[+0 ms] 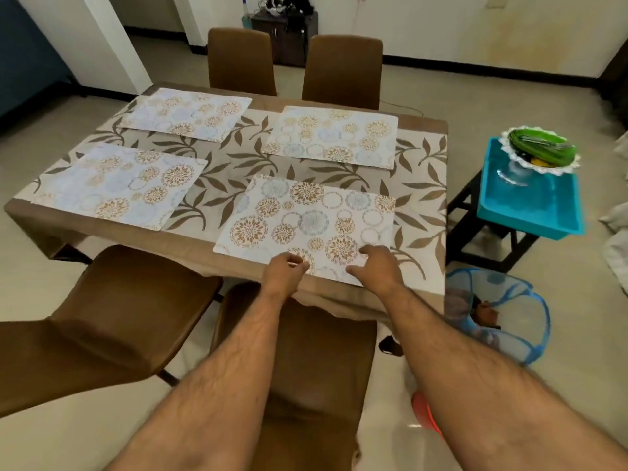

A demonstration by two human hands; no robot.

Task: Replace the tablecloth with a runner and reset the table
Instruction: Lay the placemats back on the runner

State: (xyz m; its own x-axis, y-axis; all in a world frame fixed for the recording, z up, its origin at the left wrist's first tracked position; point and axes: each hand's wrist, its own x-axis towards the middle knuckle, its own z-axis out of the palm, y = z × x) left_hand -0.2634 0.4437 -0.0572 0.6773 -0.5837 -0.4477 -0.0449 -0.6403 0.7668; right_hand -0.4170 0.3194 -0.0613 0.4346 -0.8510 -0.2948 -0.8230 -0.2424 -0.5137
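- So, the bench (421,122) sits mid-frame with a leaf-print runner (217,171) laid across the top, brown cloth showing along the near and far edges.
- Four floral placemats are on it: upper-left placemat (187,113), upper-right placemat (334,136), lower-left placemat (119,185), and the nearest placemat (306,219) at center, right by the front edge.
- Both hands are on that nearest placemat's front edge. Left hand (283,268) has its fingers curled in, thumb and fingertips looking pinched at the mat edge, but I honestly can't tell if it's actually gripping it.
- Right hand (377,265) is more open, fingers bent and pointing down onto the mat, thumb sticking out to the left. Looks like it's pressing on the mat rather than holding anything.
- Brown chairs all round: two chairs at the far side (241,59) (343,69), one at lower left (112,311), one straight under the arms (306,362).
- Right side of the frame: a blue tray (530,205) on a dark stool (482,239), with a green dish (540,147) sitting on a white-rimmed stand at the tray's back end. Some cutlery seems to be in the dish, too small to be sure.
- Below that on the floor, a blue mesh basket (503,317).
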